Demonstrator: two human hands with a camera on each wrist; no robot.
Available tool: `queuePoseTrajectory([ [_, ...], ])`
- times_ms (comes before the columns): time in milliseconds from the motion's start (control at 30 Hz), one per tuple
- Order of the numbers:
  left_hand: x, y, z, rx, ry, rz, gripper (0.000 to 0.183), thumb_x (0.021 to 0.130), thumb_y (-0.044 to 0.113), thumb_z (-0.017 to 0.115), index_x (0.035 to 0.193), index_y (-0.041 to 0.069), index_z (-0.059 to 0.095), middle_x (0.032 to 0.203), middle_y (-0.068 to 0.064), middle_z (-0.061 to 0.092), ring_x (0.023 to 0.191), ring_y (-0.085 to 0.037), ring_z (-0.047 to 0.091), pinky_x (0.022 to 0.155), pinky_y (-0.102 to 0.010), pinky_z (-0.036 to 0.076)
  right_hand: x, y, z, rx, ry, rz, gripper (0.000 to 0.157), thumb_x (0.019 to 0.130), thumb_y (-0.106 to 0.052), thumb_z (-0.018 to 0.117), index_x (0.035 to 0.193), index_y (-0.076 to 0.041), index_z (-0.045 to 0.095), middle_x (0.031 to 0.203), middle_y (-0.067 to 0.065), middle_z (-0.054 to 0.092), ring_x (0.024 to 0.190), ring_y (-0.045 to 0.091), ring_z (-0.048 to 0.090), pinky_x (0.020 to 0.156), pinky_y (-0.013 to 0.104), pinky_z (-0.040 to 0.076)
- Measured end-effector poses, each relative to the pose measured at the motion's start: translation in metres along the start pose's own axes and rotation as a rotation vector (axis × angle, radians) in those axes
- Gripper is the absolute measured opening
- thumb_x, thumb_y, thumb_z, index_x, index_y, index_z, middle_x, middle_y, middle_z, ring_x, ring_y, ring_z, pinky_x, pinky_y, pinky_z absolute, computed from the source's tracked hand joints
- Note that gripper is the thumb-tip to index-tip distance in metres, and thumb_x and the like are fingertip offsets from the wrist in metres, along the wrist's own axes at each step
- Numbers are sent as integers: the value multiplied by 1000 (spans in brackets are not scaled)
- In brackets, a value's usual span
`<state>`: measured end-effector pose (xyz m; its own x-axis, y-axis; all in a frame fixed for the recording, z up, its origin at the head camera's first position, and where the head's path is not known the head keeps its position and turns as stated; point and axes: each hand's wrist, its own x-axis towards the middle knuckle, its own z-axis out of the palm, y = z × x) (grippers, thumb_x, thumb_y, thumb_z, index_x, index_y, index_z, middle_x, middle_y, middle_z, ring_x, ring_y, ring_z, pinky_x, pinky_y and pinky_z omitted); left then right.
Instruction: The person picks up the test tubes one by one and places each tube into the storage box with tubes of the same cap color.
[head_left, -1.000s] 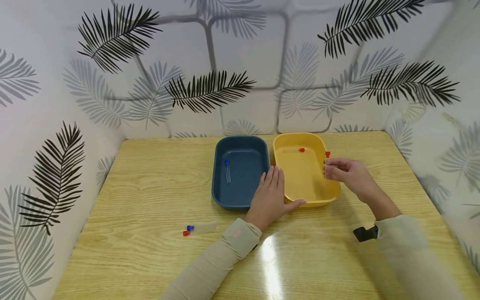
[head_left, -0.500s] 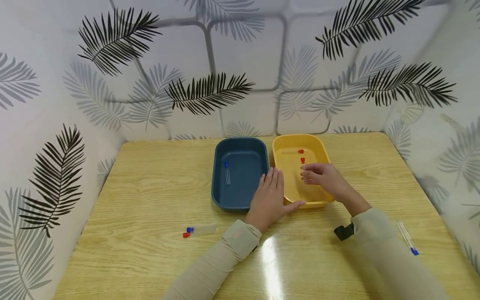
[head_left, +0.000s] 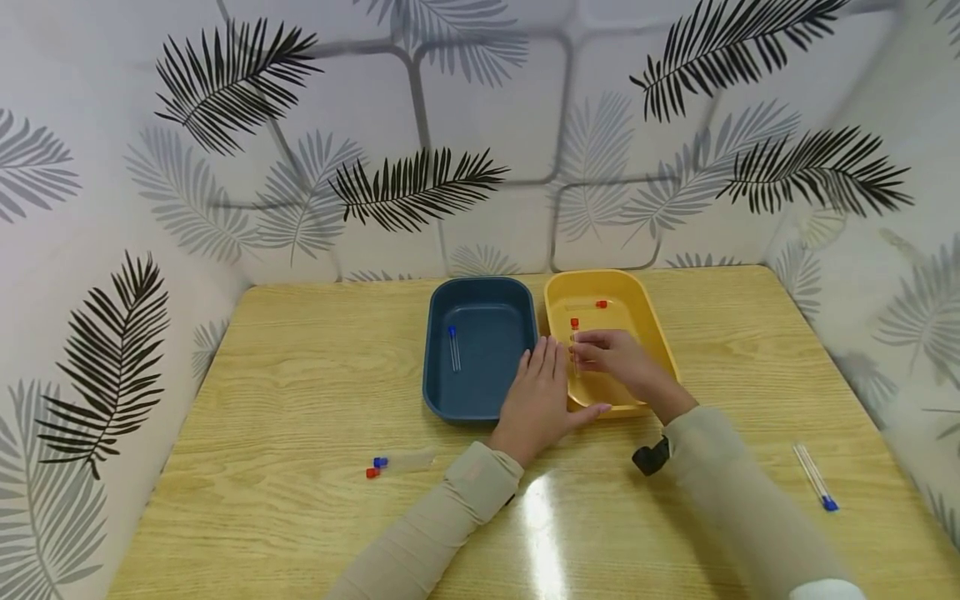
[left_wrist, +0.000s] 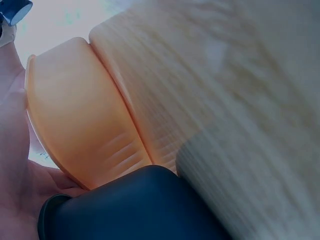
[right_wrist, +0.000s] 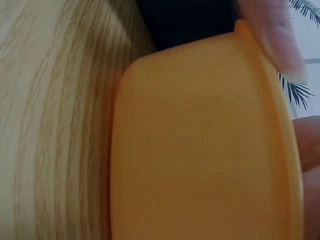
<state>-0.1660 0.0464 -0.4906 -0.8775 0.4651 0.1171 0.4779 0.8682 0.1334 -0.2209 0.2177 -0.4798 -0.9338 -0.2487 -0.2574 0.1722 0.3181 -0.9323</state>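
A clear tube with a red cap [head_left: 575,322] stands over the left part of the yellow tray [head_left: 660,333]. My right hand [head_left: 618,360] pinches its body between thumb and fingers. Where the two trays meet, my left hand [head_left: 534,400] lies with straight fingers across the near rims of the blue tray [head_left: 480,408] and the yellow one. Its thumb [right_wrist: 280,42] shows along the yellow rim in the right wrist view. Another red-capped tube [head_left: 602,304] lies at the back of the yellow tray. Inside the blue tray is a blue-capped tube [head_left: 454,352].
On the wooden table [head_left: 300,375], a blue-capped tube [head_left: 380,462] and a red-capped one [head_left: 372,472] lie side by side at front left. Blue-capped tubes [head_left: 816,479] lie near the right edge. A patterned wall [head_left: 495,108] rises behind.
My right hand has moved left with the red-capped tube, from the yellow tray's right rim to its left part. The blue-capped tubes at right came out from behind the sleeve. My left hand has stayed.
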Motion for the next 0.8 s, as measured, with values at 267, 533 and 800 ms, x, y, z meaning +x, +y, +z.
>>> queuePoseTrajectory([
  [267, -1, 1, 2, -9, 11, 15, 106, 78, 81, 19, 147, 1, 19, 152, -16, 19, 140, -24, 14, 111, -41, 14, 9, 4, 14, -51, 32, 58, 34, 98, -13, 48, 127, 4, 52, 119, 20, 58, 102, 27, 60, 92, 36, 45],
  [533, -1, 0, 0, 3, -6, 12, 107, 77, 82, 19, 147, 1, 19, 153, -15, 17, 140, -24, 10, 112, -41, 13, 15, 5, 17, -100, 63, 101, 36, 98, -16, 49, 129, 2, 52, 119, 18, 59, 103, 26, 59, 96, 38, 42],
  [800, 0, -1, 2, -25, -6, 8, 108, 77, 82, 21, 148, 1, 16, 153, -15, 16, 140, -24, 11, 112, -41, 12, 14, 3, 17, -137, 42, 81, 36, 98, -16, 49, 129, 3, 52, 120, 19, 59, 106, 28, 59, 98, 39, 40],
])
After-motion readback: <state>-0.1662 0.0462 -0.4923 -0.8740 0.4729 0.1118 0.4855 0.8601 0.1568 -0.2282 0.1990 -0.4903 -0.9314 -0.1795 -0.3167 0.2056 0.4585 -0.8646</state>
